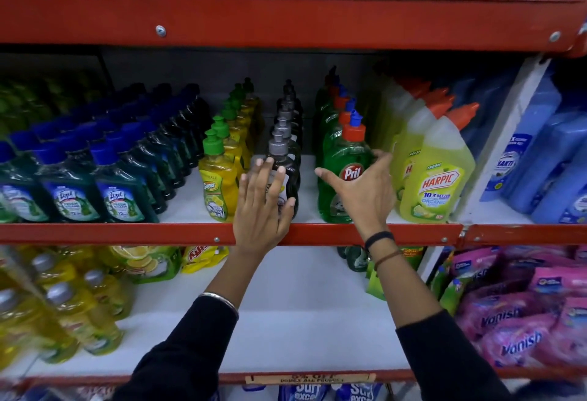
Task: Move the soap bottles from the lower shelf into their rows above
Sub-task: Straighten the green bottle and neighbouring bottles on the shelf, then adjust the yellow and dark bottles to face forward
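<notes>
On the middle shelf [190, 234] the soap bottles stand in rows running front to back. My left hand [263, 203] lies flat, fingers spread, against the front black bottle with a grey cap [287, 162]. My right hand [362, 188] spans the front green Pril bottle [344, 153], thumb at its left edge and fingers curled round its right side. A row of yellow bottles with green caps [217, 178] stands just left of the black row. On the lower shelf a dark green bottle [355, 257] shows partly behind my right wrist.
Blue-capped Lizol bottles [120, 197] fill the middle shelf's left, yellow Harpic bottles [435, 178] and blue packs [540, 153] its right. The lower shelf [301, 321] holds yellow bottles [79, 315] at left, green and yellow pouches at the back, pink Vanish pouches [521, 311] at right.
</notes>
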`<control>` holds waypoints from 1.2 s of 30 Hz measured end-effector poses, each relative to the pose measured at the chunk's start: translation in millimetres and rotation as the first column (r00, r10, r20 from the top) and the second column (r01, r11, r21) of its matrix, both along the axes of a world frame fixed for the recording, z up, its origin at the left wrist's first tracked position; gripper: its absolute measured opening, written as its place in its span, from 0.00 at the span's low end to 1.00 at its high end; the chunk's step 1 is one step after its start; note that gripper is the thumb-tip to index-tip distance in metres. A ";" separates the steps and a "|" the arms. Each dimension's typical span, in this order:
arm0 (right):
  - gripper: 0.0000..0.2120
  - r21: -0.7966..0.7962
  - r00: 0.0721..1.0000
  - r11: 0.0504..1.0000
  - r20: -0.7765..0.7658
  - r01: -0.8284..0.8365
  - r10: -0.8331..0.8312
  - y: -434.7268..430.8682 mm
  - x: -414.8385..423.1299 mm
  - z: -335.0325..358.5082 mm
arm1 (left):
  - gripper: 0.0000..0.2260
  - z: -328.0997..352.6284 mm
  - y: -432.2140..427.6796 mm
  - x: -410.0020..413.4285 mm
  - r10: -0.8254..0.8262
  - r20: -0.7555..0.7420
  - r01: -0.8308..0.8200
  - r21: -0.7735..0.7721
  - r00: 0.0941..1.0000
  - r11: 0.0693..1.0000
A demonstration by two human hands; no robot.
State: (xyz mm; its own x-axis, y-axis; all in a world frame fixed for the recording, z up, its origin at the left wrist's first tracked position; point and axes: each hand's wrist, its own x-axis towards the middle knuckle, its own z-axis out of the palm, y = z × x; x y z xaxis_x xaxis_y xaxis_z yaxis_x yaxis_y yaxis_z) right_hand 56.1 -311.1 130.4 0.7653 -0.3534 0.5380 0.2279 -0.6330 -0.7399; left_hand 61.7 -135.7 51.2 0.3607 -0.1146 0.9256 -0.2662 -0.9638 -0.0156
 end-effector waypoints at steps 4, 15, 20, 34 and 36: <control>0.36 0.204 0.984 0.964 -0.013 -0.171 0.177 -13.9 -6.7 1.7 | 0.22 1.1 -7.9 -10.1 -0.177 0.024 0.179 -0.119 0.984 0.977; 0.61 0.576 0.827 0.694 -0.052 -0.433 0.559 -45.3 -21.0 -18.0 | 0.49 34.2 -97.8 -41.7 -0.788 -0.280 0.198 -0.872 0.548 0.448; 0.62 0.568 0.844 0.708 -0.045 -0.419 0.535 -49.0 -20.2 -22.2 | 0.53 38.8 -90.4 -30.9 -0.865 -0.249 0.185 -0.916 0.435 0.357; 0.48 0.526 0.920 0.765 0.099 -0.373 0.380 -47.9 -25.2 -33.2 | 0.36 23.1 -83.2 -43.1 -0.784 -0.046 0.336 -0.887 0.620 0.317; 0.33 0.534 0.940 0.775 0.245 -0.337 0.239 -36.9 -35.6 -42.0 | 0.32 19.7 -74.1 -52.1 -0.680 0.115 0.428 -0.849 0.724 0.311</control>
